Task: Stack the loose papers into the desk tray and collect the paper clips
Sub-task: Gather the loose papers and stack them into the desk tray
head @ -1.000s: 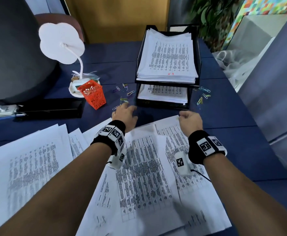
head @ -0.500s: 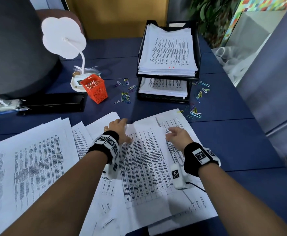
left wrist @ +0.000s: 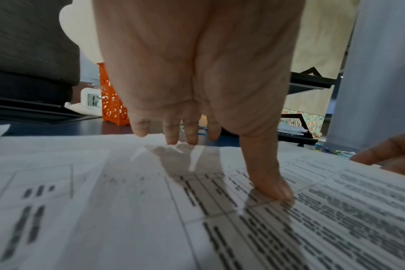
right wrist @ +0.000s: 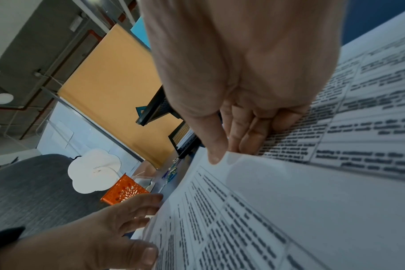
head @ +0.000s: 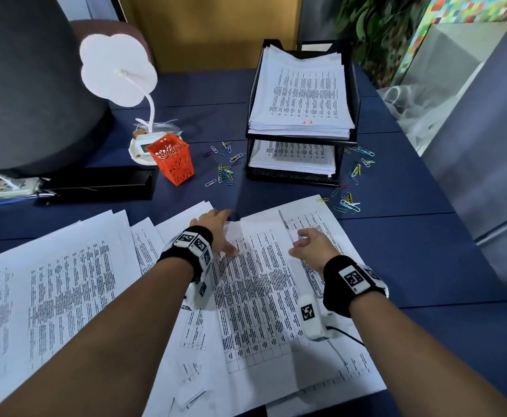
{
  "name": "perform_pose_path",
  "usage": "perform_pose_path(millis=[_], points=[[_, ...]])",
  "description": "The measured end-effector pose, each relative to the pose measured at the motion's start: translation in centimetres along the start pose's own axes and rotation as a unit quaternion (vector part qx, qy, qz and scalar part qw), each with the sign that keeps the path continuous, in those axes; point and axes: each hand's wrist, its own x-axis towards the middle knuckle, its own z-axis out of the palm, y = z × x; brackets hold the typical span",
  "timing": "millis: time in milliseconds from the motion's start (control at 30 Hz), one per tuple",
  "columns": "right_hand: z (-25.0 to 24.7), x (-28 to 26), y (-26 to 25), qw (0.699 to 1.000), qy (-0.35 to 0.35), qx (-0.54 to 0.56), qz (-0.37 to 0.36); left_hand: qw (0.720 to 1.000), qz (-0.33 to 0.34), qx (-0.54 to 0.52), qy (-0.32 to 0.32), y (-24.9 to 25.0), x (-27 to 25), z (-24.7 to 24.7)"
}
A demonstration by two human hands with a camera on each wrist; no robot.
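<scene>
L hand (head: 216, 227) lies flat, fingers straight and spread, on the top printed sheet (head: 255, 296) near its far-left corner. Left wrist view: thumb tip presses the print, the other fingertips (left wrist: 171, 135) reach the sheet's far edge; nothing gripped. R hand (head: 312, 246) is at the sheet's right edge, partly curled. Right wrist view: thumb on top of the raised paper edge, fingers tucked under it, so it pinches that edge and lifts it a little off the sheet beneath.

Top sheet's long axis runs away from the person, leaning slightly right at the far end; text rows run across it. It sits on a fanned pile of loose papers (head: 51, 290) covering the near part of the blue desk (head: 411, 236), more sheets spread to the L, roughly same orientation.

Black 2-tier desk tray (head: 355, 136) stands at the far centre-right, well apart from the hands, open end facing the person. Both tiers hold paper; upper stack is thick, long axis also pointing away.

Coloured paper clips (head: 225, 170) lie scattered on the desk L of the tray, w/ another lot to its R and front-R (head: 348, 203), near the far-right corner of the papers. Orange mesh cup (head: 171, 161) stands L of the L clips, tilted.
</scene>
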Motion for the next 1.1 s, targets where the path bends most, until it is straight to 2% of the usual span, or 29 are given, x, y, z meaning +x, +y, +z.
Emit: perform_pose_path(millis=[267,333,400,467,567,633,767,833,900,933,1000,1100], points=[[-0.2,0.5,0.4,1.0,0.014,0.006,0.006,0.999,-0.002,0.046,0.01,0.9,-0.2,-0.6],[-0.2,0.6,0.6,1.0,0.014,0.006,0.003,1.0,0.01,0.013,0.015,1.0,-0.2,-0.7],[-0.4,0.7,0.8,1.0,0.016,0.02,0.0,0.995,0.023,-0.098,0.023,0.6,-0.2,-0.6],[-0.5,0.6,0.9,0.999,0.016,0.049,-0.003,0.973,0.035,-0.226,0.043,0.2,-0.3,-0.6],[-0.5,0.2,1.1,0.995,0.002,0.096,-0.013,0.931,0.062,-0.351,0.083,0.1,-0.8,-1.1],[-0.4,-0.1,1.1,0.995,0.002,0.101,-0.018,0.904,0.058,-0.409,0.112,0.1,-1.2,-1.3],[-0.9,-0.8,0.8,0.984,0.016,0.174,-0.034,0.854,0.001,-0.466,0.23,-1.0,-2.0,-0.4],[-1.3,-1.2,0.7,0.972,0.01,0.233,-0.034,0.822,-0.051,-0.526,0.211,-1.5,-2.9,0.2],[-1.6,-1.3,0.8,0.964,0.002,0.265,-0.024,0.816,-0.085,-0.554,0.141,-1.6,-3.5,1.2],[-1.6,-1.4,0.8,0.96,0.0,0.28,-0.02,0.821,-0.086,-0.554,0.113,-1.4,-3.7,1.7],[-1.3,-1.5,0.8,0.951,0.013,0.309,-0.017,0.825,-0.068,-0.552,0.105,-1.0,-4.1,2.8],[-0.6,-1.9,0.8,0.95,0.057,0.306,-0.012,0.784,-0.038,-0.605,0.129,-0.3,-4.9,3.5]])
